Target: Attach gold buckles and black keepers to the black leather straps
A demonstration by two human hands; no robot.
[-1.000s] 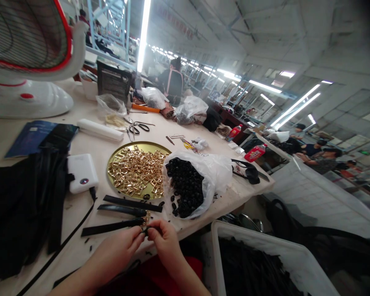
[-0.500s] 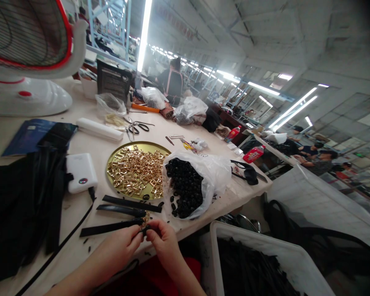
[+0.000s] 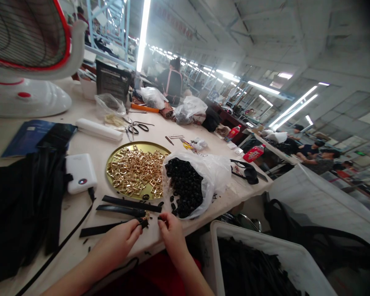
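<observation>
My left hand (image 3: 126, 236) is closed round a black strap (image 3: 100, 228), whose end pokes out past the fingertips. Gold metal fittings lie right by those fingertips. Apart from it, my right hand (image 3: 173, 234) pinches a small dark bit, mostly hidden by thumb and finger. Two more black straps lie just beyond my left hand. Behind them stands a round gold tray (image 3: 111, 185) heaped with gold buckles (image 3: 135, 170). To its right, an open clear plastic bag (image 3: 214, 172) spills small black loops (image 3: 186, 187) near my right hand.
A white bin (image 3: 214, 250) of black strips stands below the table edge at right. On the left are a white power bank (image 3: 81, 172) with a cable, black straps and a fan (image 3: 27, 96). Scissors (image 3: 138, 126) lie at the back. People sit farther off.
My hands have parted. The right moved right and slightly away from me, toward the bag; the left stays near the strap's end, which now shows past its fingertips.
</observation>
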